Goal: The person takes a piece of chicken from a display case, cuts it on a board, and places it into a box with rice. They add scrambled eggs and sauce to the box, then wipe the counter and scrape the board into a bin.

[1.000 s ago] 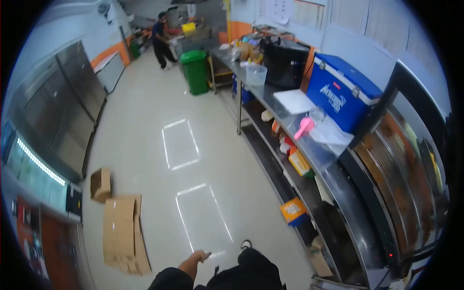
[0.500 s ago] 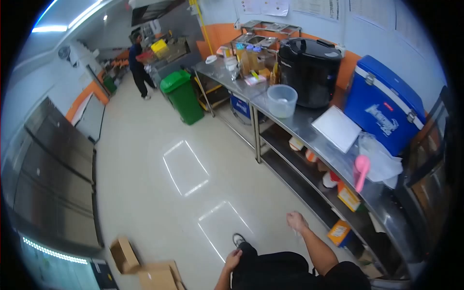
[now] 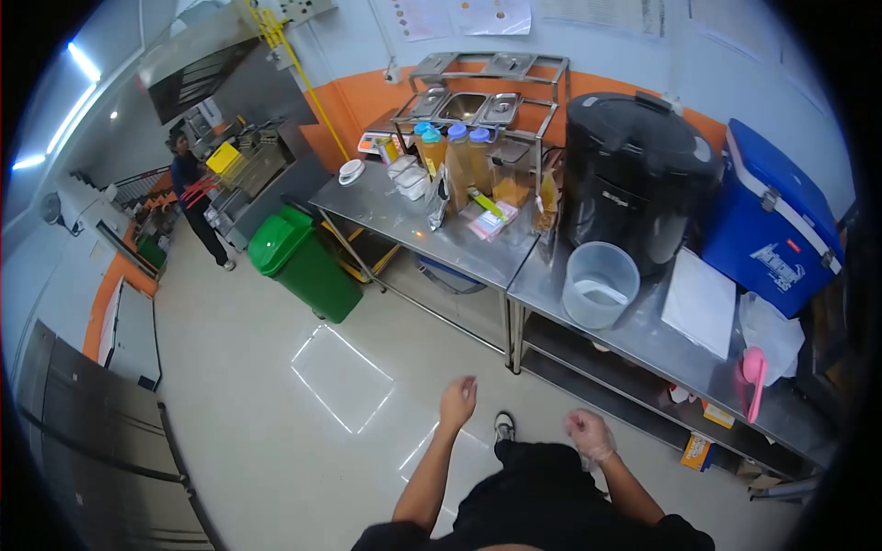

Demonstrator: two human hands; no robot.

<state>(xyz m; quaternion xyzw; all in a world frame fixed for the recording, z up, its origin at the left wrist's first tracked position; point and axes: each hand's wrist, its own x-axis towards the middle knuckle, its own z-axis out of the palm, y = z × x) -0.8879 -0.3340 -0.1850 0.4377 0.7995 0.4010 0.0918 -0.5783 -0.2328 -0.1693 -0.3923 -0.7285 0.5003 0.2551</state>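
My left hand [image 3: 457,402] hangs over the floor in front of my body, bare, fingers curled in and nothing seen in them. My right hand [image 3: 589,434], in a clear plastic glove, is closed in a loose fist beside the steel table [image 3: 634,354]. Neither hand touches anything. On that table, nearest my right hand, are a translucent plastic tub [image 3: 588,303] with a white item inside, a white flat board or stack of sheets [image 3: 700,303], and a pink scoop [image 3: 754,381] by a crumpled plastic bag [image 3: 774,335].
A large black lidded container [image 3: 634,184] and a blue cooler box [image 3: 767,220] stand at the back. Squeeze bottles [image 3: 459,158] and packets crowd the far table. A green bin [image 3: 308,266] stands at its end. A person [image 3: 197,197] holding something red is farther off.
I have moved forward, so the tables, bin and tub look closer. My left hand has risen and reached forward. My right hand stays low, still closed. The cardboard boxes have left view.
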